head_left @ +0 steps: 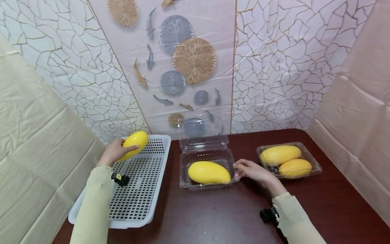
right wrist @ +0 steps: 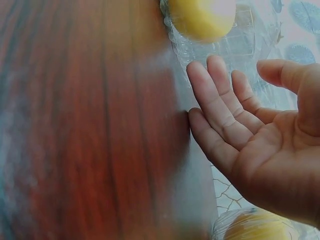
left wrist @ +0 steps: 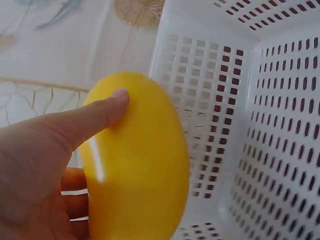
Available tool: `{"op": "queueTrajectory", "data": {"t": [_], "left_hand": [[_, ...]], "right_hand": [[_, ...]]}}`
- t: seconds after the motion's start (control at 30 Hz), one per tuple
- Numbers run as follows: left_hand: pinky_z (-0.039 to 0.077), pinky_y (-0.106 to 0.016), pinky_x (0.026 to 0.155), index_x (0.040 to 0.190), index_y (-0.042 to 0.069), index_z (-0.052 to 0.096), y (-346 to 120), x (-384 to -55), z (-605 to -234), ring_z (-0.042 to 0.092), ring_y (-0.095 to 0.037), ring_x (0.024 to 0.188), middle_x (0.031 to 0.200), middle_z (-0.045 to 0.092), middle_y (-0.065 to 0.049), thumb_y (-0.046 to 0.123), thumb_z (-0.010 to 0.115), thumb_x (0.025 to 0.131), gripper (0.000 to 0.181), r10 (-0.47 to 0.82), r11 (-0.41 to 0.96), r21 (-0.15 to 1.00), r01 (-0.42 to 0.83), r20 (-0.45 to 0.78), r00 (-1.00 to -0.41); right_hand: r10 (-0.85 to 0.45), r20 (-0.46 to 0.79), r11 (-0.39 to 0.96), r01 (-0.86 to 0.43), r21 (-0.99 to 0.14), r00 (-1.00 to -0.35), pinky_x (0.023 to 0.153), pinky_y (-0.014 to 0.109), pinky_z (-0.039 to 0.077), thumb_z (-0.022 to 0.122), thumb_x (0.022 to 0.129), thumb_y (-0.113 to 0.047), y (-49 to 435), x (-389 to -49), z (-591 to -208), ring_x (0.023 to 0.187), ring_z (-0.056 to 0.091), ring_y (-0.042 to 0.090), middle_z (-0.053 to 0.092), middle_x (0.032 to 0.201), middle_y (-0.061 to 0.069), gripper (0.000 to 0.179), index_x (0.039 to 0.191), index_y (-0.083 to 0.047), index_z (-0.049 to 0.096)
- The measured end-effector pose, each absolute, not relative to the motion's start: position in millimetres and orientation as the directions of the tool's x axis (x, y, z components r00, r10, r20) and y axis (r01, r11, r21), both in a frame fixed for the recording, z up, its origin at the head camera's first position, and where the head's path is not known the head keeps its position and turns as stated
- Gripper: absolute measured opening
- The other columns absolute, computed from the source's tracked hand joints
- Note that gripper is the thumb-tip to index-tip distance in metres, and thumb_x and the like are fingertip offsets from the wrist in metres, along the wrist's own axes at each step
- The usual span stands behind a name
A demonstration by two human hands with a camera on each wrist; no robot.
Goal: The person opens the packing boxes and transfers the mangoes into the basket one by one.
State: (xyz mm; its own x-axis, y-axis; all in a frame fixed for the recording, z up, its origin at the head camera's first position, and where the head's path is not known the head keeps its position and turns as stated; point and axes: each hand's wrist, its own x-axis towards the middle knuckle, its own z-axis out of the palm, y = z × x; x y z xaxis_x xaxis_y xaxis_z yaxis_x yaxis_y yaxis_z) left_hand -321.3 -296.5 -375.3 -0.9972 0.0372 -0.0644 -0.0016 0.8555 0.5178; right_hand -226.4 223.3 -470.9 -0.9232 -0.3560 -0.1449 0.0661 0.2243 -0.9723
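Left hand [head_left: 113, 154] grips the mango [head_left: 137, 139], likely light, firm and slippery: hold it around the middle. Right hand [head_left: 253, 172], fingers loosely extended, is at the box [head_left: 210, 156] edge.

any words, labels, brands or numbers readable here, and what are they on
No readable text in any view.
No lettering shows on the held yellow fruit, the white basket, the open clear container or the patterned backdrop.
The light patches on the left wrist camera and right wrist camera are too small to tell whether they carry print.
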Motion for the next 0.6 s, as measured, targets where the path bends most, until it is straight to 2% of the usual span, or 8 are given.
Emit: {"op": "queueTrajectory", "data": {"t": [0.2, 0.33, 0.5, 0.6], "left_hand": [[0.049, -0.052, 0.085, 0.145, -0.009, 0.041, -304.0, -315.0, -392.1, 0.057, -0.040, 0.107, 0.131, 0.054, -0.031, 0.060, 0.066, 0.090, 0.092, -0.018, 0.855, 0.515, -0.053, -0.071, -0.997], [0.049, -0.050, 0.081, 0.141, -0.011, 0.043, -308.3, -314.0, -402.5, 0.056, -0.036, 0.100, 0.127, 0.055, -0.030, 0.058, 0.068, 0.089, 0.090, -0.043, 0.869, 0.486, -0.095, -0.118, -0.992], [0.046, -0.039, 0.071, 0.126, -0.011, 0.055, -308.8, -316.3, -408.9, 0.053, -0.028, 0.084, 0.105, 0.061, -0.021, 0.054, 0.072, 0.088, 0.078, -0.060, 0.884, 0.451, -0.125, -0.156, -0.986], [0.043, -0.035, 0.063, 0.108, -0.010, 0.058, -309.5, -314.1, -408.8, 0.049, -0.024, 0.073, 0.086, 0.057, -0.015, 0.053, 0.071, 0.089, 0.067, -0.048, 0.890, 0.439, -0.124, -0.180, -0.982]], "right_hand": [[-0.355, -0.146, 0.213, 0.072, -0.974, -0.923, 0.081, 0.035, 0.056, 0.046, 0.107, -0.015, 223.2, -227.3, -472.4, 0.080, 0.066, 0.019, 0.064, 0.085, 0.011, 0.028, 0.115, 0.012, 0.050], [-0.349, -0.149, 0.222, 0.073, -0.972, -0.925, 0.081, 0.036, 0.056, 0.045, 0.107, -0.016, 223.2, -227.5, -472.3, 0.081, 0.066, 0.019, 0.064, 0.086, 0.011, 0.028, 0.115, 0.011, 0.050], [-0.345, -0.154, 0.230, 0.076, -0.970, -0.926, 0.082, 0.036, 0.055, 0.046, 0.107, -0.017, 224.5, -227.4, -471.3, 0.081, 0.066, 0.019, 0.064, 0.086, 0.011, 0.029, 0.115, 0.011, 0.050], [-0.332, -0.162, 0.234, 0.085, -0.968, -0.929, 0.082, 0.036, 0.055, 0.047, 0.107, -0.017, 223.5, -226.8, -471.5, 0.081, 0.066, 0.020, 0.064, 0.086, 0.011, 0.029, 0.115, 0.011, 0.051]]}}
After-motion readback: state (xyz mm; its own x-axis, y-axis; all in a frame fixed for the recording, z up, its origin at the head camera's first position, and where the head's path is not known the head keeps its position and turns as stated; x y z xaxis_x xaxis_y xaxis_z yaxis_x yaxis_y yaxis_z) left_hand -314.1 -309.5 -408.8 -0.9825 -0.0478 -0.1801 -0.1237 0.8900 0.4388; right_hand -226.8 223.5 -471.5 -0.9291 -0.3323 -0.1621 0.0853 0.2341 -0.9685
